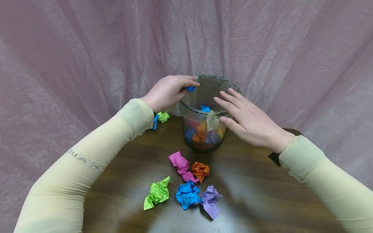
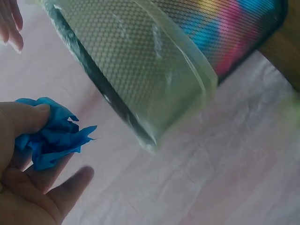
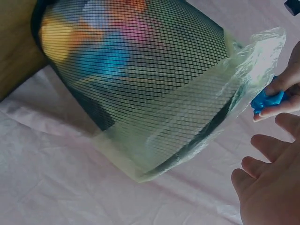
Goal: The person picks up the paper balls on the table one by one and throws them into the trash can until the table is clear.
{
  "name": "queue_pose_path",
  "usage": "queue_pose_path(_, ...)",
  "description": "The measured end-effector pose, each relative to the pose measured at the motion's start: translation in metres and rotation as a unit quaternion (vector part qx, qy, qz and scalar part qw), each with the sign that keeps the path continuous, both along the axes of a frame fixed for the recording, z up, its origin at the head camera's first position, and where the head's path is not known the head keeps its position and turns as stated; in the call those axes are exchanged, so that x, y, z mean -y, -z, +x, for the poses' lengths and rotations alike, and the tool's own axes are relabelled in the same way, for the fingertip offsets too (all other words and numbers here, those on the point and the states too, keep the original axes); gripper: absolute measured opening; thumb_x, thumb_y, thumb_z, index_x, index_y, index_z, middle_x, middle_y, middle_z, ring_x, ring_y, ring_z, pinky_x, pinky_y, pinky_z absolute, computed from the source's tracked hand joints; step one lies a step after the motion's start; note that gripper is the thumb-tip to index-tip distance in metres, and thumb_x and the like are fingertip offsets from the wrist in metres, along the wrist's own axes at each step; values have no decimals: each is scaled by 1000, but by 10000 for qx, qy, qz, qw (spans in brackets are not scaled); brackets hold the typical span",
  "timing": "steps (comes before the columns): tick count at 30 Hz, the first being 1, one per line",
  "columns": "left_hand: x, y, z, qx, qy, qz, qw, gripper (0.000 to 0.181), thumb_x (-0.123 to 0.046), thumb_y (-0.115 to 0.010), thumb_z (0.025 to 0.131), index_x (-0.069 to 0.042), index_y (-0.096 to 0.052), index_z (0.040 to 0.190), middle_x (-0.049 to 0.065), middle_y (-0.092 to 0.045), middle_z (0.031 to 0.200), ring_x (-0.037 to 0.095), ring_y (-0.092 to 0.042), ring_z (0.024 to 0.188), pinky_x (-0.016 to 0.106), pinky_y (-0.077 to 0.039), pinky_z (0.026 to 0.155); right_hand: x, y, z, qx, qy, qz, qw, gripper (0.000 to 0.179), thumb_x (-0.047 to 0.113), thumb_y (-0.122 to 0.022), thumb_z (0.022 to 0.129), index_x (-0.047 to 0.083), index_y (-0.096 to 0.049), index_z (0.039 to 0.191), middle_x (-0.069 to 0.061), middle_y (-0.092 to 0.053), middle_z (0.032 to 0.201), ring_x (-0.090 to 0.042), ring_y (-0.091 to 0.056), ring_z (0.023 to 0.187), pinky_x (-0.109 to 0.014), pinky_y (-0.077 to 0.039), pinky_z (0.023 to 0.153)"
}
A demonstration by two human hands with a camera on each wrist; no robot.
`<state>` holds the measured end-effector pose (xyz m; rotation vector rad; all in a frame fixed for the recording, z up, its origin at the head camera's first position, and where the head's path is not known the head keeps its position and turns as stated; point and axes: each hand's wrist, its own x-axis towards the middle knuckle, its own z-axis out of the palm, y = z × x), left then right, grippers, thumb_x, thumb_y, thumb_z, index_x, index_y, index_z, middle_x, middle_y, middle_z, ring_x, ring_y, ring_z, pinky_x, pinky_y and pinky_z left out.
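A blue crumpled paper ball [image 2: 56,133] is pinched between the thumb and fingers of my left hand [image 1: 170,92], above the left rim of a black mesh wastebasket [image 1: 189,129]. The basket has a clear plastic liner [image 1: 213,120] folded over its rim. Inside it lie several crumpled papers, with a blue one [image 1: 205,108] on top. Over the basket's right side my right hand [image 1: 250,121] is spread with straight fingers and holds nothing. In the right wrist view, its fingers point toward the left hand and the blue paper ball [image 3: 268,100].
On the wooden table [image 1: 122,184], nearer me, lie crumpled papers: pink [image 1: 180,163], orange [image 1: 200,171], green [image 1: 157,193], blue [image 1: 187,194] and purple [image 1: 210,200]. Another green one [image 1: 163,117] lies left of the basket, beside a blue one [image 1: 155,122]. A pink curtain [image 1: 145,42] hangs behind.
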<state>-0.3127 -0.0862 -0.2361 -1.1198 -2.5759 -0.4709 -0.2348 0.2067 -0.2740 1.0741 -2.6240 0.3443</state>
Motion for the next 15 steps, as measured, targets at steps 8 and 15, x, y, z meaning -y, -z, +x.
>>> queue_pose_path(8,-19,4,-6,227,-68,-435,9988,38,-7,-58,104,-15,-65,141,2,-53,151,20,-51,138,37,-44,109,-10,4,0,110,129,5,9999,59,45,-42,110,21,-30,163,-3,-23,168,-23,-8,157,-48,-15,124)
queue_pose_path(15,-27,11,-10,343,-161,-751,9965,43,-8,-56,103,-18,-62,144,1,-53,151,19,-51,138,39,-46,107,-17,7,1,131,183,12,9997,59,44,-43,110,20,-33,162,-4,-26,167,-25,-10,156,-48,-16,124)
